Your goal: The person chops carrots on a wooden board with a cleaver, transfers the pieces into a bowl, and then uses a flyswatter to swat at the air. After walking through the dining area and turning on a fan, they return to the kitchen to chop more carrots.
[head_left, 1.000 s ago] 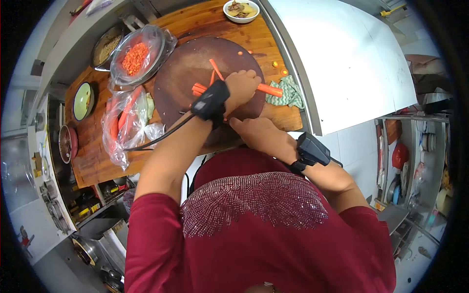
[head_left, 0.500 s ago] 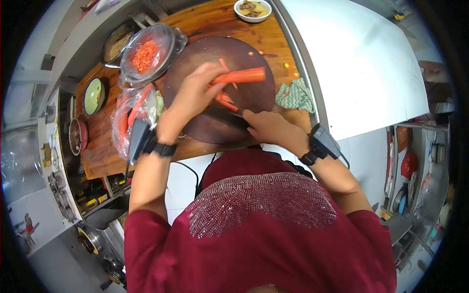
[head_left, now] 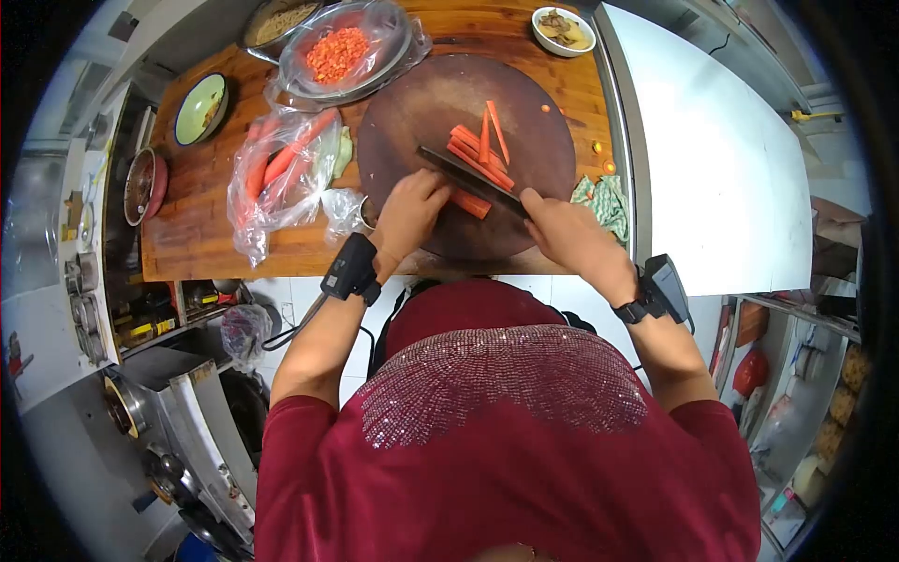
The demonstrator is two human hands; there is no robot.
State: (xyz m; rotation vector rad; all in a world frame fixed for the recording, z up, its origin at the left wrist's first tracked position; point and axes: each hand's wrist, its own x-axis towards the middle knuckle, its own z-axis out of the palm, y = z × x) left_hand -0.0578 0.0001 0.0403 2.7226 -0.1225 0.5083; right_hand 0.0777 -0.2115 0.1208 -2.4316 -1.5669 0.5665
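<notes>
Right grip [head_left: 567,236]: clenched on the handle end of the kitchen knife [head_left: 473,178]; handle mostly hidden by the fingers. Left grip [head_left: 410,214]: fingers curled and bunched at the near side of the blade, by the left end of the thick carrot piece [head_left: 471,203]. Whether that piece is pinched or only touched cannot be told; opening hidden.

Writing: small pale marking is carried on the left wrist device [head_left: 350,266], too small to be read. Yellow labels [head_left: 153,330] are seen under the desk [head_left: 192,245], also unreadable.

Carrot: bright orange, peeled-looking, flat-cut faces. The thick piece is placed on the near side of the blade, on the round chopping board [head_left: 412,108]. Long carrot strips [head_left: 479,155] are bunched on the far side, two thinner ones angled away at the top. Blade is dark, seen nearly edge-on, slanted across the board between piece and strips.

Diced carrot [head_left: 338,54] is held in a plastic-lined bowl [head_left: 391,58], left of the board. Whole carrots [head_left: 281,167] are bagged in clear plastic below it.
</notes>
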